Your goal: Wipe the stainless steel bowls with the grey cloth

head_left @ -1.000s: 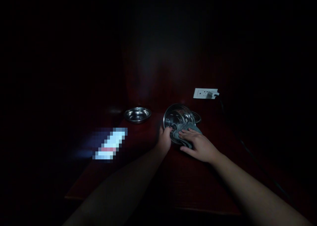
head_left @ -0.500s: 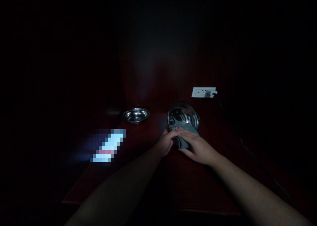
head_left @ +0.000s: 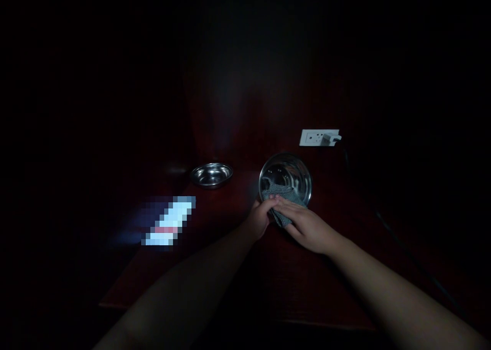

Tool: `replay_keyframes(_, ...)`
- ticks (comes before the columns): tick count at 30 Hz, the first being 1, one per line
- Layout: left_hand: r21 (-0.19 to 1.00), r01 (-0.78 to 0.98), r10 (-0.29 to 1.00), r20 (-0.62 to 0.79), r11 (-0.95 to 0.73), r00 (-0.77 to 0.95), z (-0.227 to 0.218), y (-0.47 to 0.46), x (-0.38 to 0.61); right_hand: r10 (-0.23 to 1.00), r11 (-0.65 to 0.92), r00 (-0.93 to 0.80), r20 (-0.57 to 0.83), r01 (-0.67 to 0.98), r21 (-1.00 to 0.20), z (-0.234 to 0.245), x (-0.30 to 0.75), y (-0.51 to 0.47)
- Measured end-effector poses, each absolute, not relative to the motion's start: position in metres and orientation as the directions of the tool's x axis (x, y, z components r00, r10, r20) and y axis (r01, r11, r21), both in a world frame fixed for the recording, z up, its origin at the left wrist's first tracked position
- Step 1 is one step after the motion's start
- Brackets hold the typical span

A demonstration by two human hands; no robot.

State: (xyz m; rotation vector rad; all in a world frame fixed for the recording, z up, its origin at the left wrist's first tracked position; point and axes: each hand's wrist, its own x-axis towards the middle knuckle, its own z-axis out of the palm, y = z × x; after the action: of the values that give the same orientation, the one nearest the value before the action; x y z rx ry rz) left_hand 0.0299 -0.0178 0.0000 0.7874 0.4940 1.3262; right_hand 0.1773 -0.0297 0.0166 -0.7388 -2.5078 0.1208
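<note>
The dark red table (head_left: 318, 288) carries a shiny metal dish (head_left: 211, 176) near its far left corner. A bright, pixelated object (head_left: 169, 222) lies along its left edge.

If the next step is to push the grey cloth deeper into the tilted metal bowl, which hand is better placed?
Probably the right hand: it lies over the grey cloth, while the left hand seems to steady the metal bowl at its near-left edge.
</note>
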Motion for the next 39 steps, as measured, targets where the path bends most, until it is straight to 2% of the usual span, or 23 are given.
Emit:
replay_keyframes(7, 0.780, -0.624, 0.992, 0.107, -0.038, 0.073, -0.009, -0.009, 0.031, 0.535, 0.845, -0.726, 0.433, 0.466, -0.262, 0.018, 0.183, -0.028)
replay_keyframes(13, 0.810, -0.585, 0.995, 0.081, -0.030, 0.062, -0.012, -0.005, 0.030, 0.534, 0.841, -0.715, 0.451, 0.393, -0.371, 0.019, 0.193, -0.021)
replay_keyframes(16, 0.827, -0.561, 0.997, 0.069, -0.039, 0.032, -0.014, -0.004, 0.031, 0.571, 0.817, -0.680, 0.459, 0.418, -0.398, 0.019, 0.193, -0.019)
replay_keyframes(27, 0.843, -0.537, 0.997, 0.064, -0.033, 0.040, -0.009, -0.006, 0.031, 0.679, 0.729, -0.564, 0.470, 0.593, -0.342, 0.022, 0.195, -0.014)
replay_keyframes(34, 0.852, -0.521, 0.987, 0.035, 0.052, 0.157, -0.007, -0.007, 0.029, 0.668, 0.718, -0.496, 0.555, 0.624, -0.308, 0.016, 0.198, -0.006)
replay_keyframes(39, 0.840, -0.537, 0.989, 0.006, 0.076, 0.150, -0.007, -0.004, 0.029, 0.651, 0.722, -0.481, 0.587, 0.629, -0.286, 0.016, 0.193, -0.010)
